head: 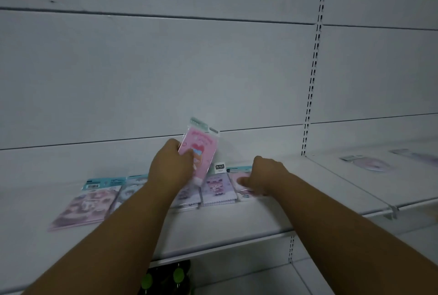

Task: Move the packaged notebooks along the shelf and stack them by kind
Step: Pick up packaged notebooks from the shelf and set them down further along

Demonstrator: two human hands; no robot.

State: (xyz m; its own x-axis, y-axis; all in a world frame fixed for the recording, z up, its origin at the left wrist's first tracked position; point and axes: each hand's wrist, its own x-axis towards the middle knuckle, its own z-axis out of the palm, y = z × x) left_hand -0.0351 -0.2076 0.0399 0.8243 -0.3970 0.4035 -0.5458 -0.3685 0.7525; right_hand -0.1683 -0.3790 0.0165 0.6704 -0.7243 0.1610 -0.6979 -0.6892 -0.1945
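Up off the white metal shelf [237, 221], a pink plastic-wrapped notebook [201, 150] stood tilted, pinched in the left hand [171, 166]. Beside it, the right hand [265, 174] pressed its fingers on another pink packaged notebook [241, 188] lying flat beside a lilac one [218, 189].

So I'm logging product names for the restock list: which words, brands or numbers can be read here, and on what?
No text can be read.
Pink notebook in the left hand: cover lettering and header strip blurred.
Small white tag standing on the shelf: dark print, too small.
Leftmost notebook: a barcode on its blue header, digits unreadable.
Purple notebook beside the right hand: nothing legible.
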